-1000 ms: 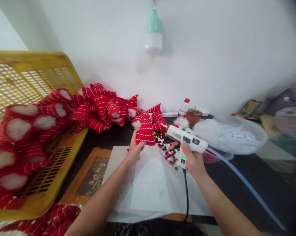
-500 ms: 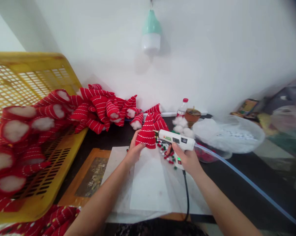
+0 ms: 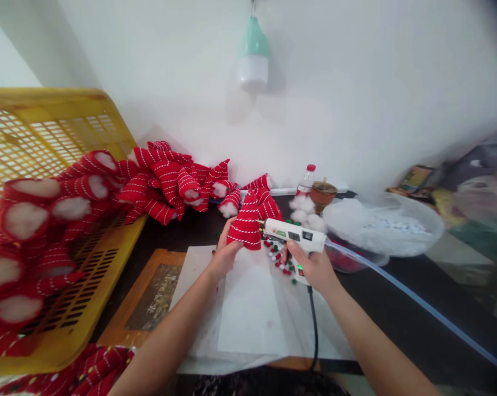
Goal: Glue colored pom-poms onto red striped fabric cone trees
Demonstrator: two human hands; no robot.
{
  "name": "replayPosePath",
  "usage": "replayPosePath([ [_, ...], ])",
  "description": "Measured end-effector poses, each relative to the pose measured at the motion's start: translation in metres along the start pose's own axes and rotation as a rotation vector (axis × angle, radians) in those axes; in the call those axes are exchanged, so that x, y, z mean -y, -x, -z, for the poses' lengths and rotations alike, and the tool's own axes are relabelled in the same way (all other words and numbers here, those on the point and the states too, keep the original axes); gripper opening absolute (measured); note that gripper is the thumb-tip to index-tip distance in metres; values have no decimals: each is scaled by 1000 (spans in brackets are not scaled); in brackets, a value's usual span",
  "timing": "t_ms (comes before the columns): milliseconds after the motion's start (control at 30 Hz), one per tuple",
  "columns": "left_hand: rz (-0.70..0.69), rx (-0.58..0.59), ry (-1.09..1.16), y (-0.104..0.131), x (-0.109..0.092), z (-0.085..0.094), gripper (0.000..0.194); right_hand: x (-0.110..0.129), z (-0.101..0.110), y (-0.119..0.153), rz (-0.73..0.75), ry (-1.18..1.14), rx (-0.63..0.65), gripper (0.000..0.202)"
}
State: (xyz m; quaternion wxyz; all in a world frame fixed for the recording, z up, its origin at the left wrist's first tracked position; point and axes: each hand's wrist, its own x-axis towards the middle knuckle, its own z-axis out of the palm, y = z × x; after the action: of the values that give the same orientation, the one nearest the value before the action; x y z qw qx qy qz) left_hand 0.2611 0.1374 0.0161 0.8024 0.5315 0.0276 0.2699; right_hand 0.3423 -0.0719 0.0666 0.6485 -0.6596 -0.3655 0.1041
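Note:
My left hand (image 3: 225, 252) grips a red cone-shaped hat (image 3: 245, 226) with white stitched stripes, holding it upright by its lower left side. In my right hand (image 3: 313, 267) is a white hot glue gun (image 3: 294, 235), its nozzle touching or very close to the hat's right side. A clear glue stick (image 3: 380, 272) runs out of its back, and a black cord (image 3: 314, 324) hangs from its handle. Small red, white and green pompoms (image 3: 282, 263) lie scattered under the glue gun. White paper sheets (image 3: 250, 313) cover the table below my hands.
At left, a yellow plastic crate (image 3: 120, 258) holds several stuffed red striped hats (image 3: 26, 220); more are piled along the wall. Behind the glue gun stand a bottle (image 3: 305, 181), a brown pot (image 3: 323, 192) and white fluffy balls (image 3: 302, 208). A plastic bag (image 3: 384, 228) lies right.
The glue gun has shifted very slightly left and down. Otherwise both hands and the hat hold nearly the same position.

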Motion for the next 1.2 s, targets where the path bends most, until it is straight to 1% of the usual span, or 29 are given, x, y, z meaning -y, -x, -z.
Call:
replayPosePath([
  [133, 12, -20, 8, 0, -2, -2, 78, -2, 1, 0, 27, 40, 1, 51],
  [267, 19, -26, -2, 0, -4, -2, 76, -7, 2, 0, 19, 92, -17, 49],
  [400, 17, -41, 25, 1, -6, -3, 78, -12, 3, 1, 57, 105, -96, 45],
  [500, 25, -46, 47, 1, -8, -4, 78, -17, 4, 2, 86, 46, -141, 45],
  [667, 35, -45, 55, 1, -9, -4, 78, -33, 3, 5, 122, -138, -217, 43],
  [767, 23, -40, 18, 1, -5, -2, 78, -39, 3, 6, 124, -165, -235, 45],
  [833, 10, -28, -44, 0, -2, 1, 76, -39, 3, 5, 123, -156, -241, 46],
  [933, -26, 0, -197, 1, 1, 5, 73, -33, 4, 5, 122, -97, -205, 45],
  [1033, -92, 41, -350, 2, -1, 7, 68, -26, 6, 5, 82, 30, -107, 47],
  [1100, -126, 58, -409, 2, -3, 7, 66, -22, 7, 5, 53, 94, -61, 48],
  [1200, -147, 57, -462, 2, -5, 6, 66, -18, 7, 5, 41, 147, -42, 46],
])
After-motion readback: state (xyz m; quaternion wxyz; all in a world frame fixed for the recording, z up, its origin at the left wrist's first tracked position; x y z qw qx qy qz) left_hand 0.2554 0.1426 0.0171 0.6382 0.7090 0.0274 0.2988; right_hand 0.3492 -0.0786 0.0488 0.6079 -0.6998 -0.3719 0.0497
